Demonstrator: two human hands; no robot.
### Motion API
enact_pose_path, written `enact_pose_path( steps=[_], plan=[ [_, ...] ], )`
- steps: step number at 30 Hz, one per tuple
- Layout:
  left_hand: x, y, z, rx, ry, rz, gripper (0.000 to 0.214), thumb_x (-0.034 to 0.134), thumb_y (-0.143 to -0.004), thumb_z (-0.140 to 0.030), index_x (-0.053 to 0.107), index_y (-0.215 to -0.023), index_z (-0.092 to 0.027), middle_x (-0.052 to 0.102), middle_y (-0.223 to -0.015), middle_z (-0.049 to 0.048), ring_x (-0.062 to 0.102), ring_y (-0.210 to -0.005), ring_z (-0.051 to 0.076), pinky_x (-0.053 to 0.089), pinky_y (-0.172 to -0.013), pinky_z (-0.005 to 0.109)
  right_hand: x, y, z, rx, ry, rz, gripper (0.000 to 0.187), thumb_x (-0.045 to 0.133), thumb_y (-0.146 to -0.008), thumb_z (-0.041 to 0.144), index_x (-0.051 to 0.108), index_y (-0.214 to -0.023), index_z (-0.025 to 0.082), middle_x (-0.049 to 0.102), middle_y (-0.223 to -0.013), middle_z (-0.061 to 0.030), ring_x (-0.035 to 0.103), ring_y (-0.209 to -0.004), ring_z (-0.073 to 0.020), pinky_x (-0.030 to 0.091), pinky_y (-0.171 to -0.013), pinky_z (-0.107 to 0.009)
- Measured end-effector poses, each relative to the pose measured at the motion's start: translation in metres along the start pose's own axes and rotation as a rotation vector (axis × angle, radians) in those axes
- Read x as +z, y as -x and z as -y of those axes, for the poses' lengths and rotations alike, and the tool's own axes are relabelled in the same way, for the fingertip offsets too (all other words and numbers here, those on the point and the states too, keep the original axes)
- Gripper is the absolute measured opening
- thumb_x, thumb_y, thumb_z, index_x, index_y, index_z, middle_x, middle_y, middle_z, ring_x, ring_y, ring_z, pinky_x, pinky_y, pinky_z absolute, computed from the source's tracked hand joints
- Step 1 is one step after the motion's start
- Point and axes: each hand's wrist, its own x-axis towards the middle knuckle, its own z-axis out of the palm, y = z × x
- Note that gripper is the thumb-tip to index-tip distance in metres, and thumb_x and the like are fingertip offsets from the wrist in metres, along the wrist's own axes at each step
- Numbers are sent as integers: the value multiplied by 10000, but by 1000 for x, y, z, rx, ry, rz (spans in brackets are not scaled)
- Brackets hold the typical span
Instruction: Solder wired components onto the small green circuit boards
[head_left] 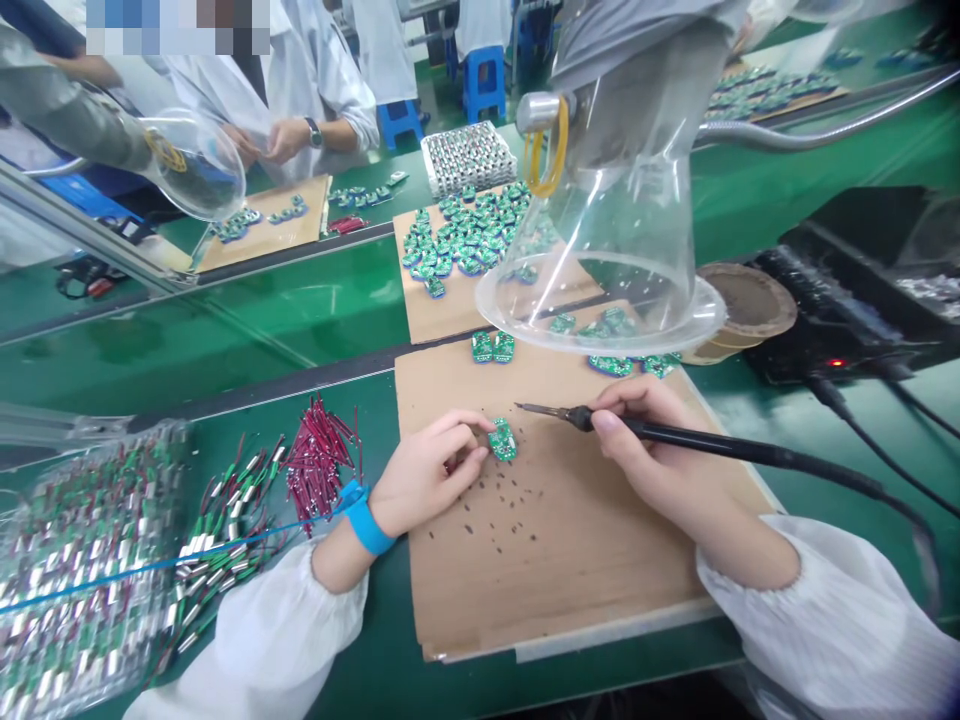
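Note:
My left hand (431,475), with a blue wrist strap (365,518) on its wrist, has its thumb and index finger at the left edge of a small green circuit board (502,440) lying on brown cardboard (585,540). The other fingers are curled in. In my right hand (656,450) is a black soldering iron (581,418), gripped like a pen. Its tip points left, above the board and apart from it. Two more boards (493,347) lie side by side just beyond. Dark specks and burn marks dot the cardboard around the board.
A clear fume hood (600,300) hangs over the back of the cardboard. At left lie red wires (321,460), metal parts with wires (225,530) and a filled clear tray (82,570). A black device (847,290) with cables stands right. Across the bench, a co-worker's hands (285,140) are together.

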Motion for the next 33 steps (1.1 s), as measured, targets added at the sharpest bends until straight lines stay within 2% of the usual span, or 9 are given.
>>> enact_pose_path(
  steps=[3,14,23,33],
  plan=[
    [1,0,1,-5,-10,0,183,545,-1010,-225,579,-835,-181,662,-1298,43,461,-590,60,450,-644,257,-1,1,1,-6,-9,-41,58,653,-971,281,605,-957,251,651,-765,2,594,-590,-143,478,-559,-285],
    [0,0,1,-3,-7,4,188,535,-1015,-233,588,-842,-181,661,-1297,49,464,-595,65,447,-639,253,-1,3,-3,3,-25,12,50,655,-971,281,610,-971,259,647,-768,6,597,-590,-141,467,-544,-279],
    [1,0,2,-12,-4,13,189,532,-1018,-237,582,-845,-182,658,-1305,50,451,-599,67,439,-641,259,0,0,4,-24,23,-3,51,658,-959,257,611,-939,256,637,-747,8,590,-578,-138,449,-518,-274],
    [1,1,1,2,-28,3,166,543,-1012,-230,580,-856,-188,640,-1287,39,474,-621,69,446,-648,261,-1,4,1,-15,-51,-38,55,650,-978,268,596,-971,256,640,-784,0,582,-598,-138,449,-542,-279]
  ],
)
